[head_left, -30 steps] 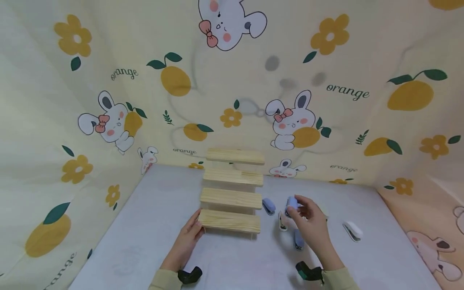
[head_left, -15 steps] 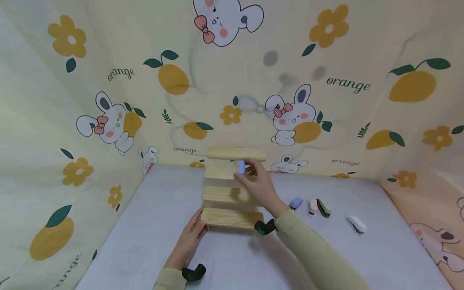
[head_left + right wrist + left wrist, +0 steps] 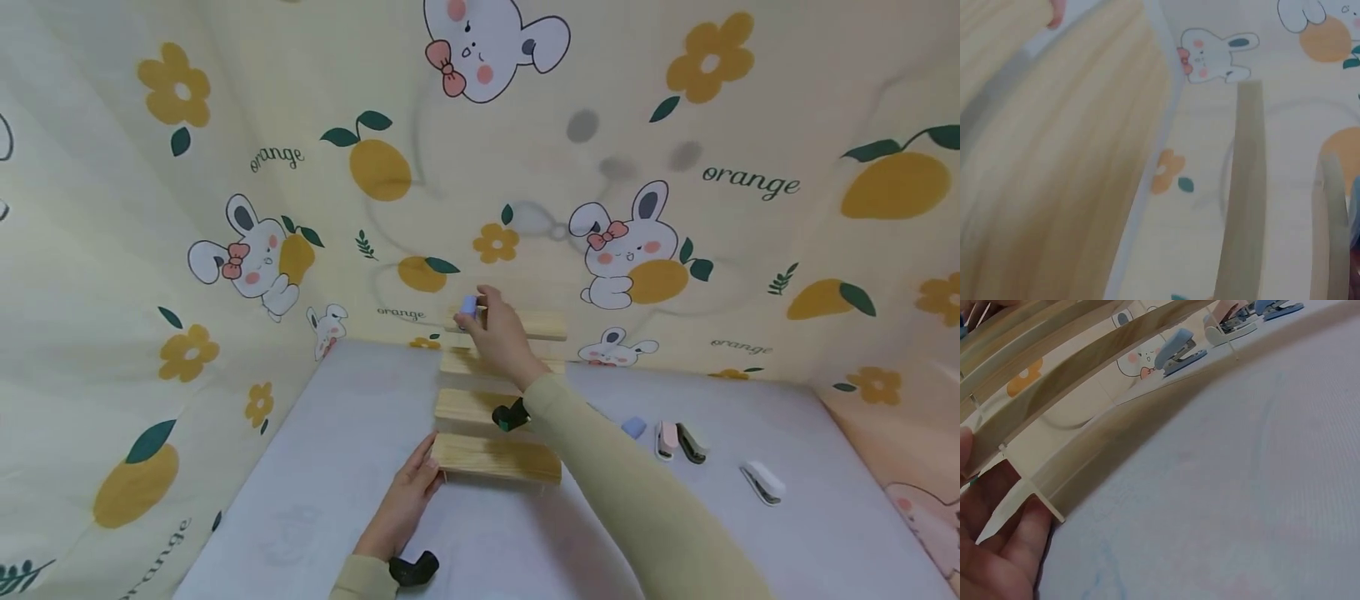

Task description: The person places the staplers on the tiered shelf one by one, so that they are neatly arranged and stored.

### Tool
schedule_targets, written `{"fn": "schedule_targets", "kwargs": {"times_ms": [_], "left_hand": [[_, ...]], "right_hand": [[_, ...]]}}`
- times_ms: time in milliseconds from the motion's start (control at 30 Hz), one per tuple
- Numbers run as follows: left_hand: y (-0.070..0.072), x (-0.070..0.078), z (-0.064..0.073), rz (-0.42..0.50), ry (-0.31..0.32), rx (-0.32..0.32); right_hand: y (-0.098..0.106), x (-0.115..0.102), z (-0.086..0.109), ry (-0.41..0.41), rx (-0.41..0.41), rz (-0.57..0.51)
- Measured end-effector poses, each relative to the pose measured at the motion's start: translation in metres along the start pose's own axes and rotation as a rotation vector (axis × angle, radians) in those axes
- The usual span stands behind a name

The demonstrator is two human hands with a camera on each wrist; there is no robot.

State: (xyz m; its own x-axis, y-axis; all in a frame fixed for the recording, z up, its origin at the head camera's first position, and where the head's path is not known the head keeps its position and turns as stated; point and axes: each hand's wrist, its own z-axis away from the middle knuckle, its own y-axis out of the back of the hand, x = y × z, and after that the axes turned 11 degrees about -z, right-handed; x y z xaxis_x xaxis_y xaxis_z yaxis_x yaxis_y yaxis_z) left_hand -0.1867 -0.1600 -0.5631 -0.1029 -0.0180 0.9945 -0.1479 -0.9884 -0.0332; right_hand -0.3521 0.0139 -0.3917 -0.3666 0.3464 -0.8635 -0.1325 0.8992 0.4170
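Note:
A light wooden rack [image 3: 495,458] with stepped boards stands on the table. My left hand [image 3: 405,496] grips the left end of its lowest board; in the left wrist view, fingers [image 3: 1025,544] lie against the thin side support. Over the left end of the top board [image 3: 543,325], my right hand [image 3: 501,333] pinches a small blue stapler [image 3: 468,306] between thumb and fingers. The stapler overlaps that board in the head view, and only a sliver of it shows at the right wrist view's edge. My right forearm covers part of the rack's right side.
To the right of the rack lie a blue stapler [image 3: 633,427], a pink one [image 3: 666,439], a dark green one [image 3: 692,443] and a white one [image 3: 763,483]. A printed cloth wall [image 3: 525,167] rises behind the table.
My right hand has carried the blue stapler from the table on the right, up and left to the top board. The left hand keeps its grip on the rack.

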Motion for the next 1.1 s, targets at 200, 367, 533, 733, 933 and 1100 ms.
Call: {"fn": "schedule_targets", "kwargs": {"times_ms": [200, 367, 533, 733, 933, 1100], "left_hand": [[-0.006, 0.003, -0.001, -0.01, 0.0, 0.017], [-0.009, 0.004, -0.001, -0.004, 0.011, 0.018], [-0.012, 0.001, -0.001, -0.016, 0.023, 0.014], [-0.012, -0.003, 0.0, -0.035, 0.041, 0.014], [-0.005, -0.005, 0.0, -0.04, 0.01, 0.024], [-0.003, -0.004, 0.0, -0.035, -0.005, 0.039]], "right_hand": [[-0.001, -0.007, -0.001, -0.045, 0.037, 0.172], [0.006, -0.012, 0.002, -0.06, 0.02, 0.193], [0.009, -0.008, 0.007, -0.063, 0.011, 0.193], [0.02, 0.003, 0.022, -0.051, 0.037, 0.17], [0.049, 0.012, 0.046, -0.024, 0.042, 0.185], [0.074, 0.02, 0.068, 0.052, 0.043, 0.125]]}}
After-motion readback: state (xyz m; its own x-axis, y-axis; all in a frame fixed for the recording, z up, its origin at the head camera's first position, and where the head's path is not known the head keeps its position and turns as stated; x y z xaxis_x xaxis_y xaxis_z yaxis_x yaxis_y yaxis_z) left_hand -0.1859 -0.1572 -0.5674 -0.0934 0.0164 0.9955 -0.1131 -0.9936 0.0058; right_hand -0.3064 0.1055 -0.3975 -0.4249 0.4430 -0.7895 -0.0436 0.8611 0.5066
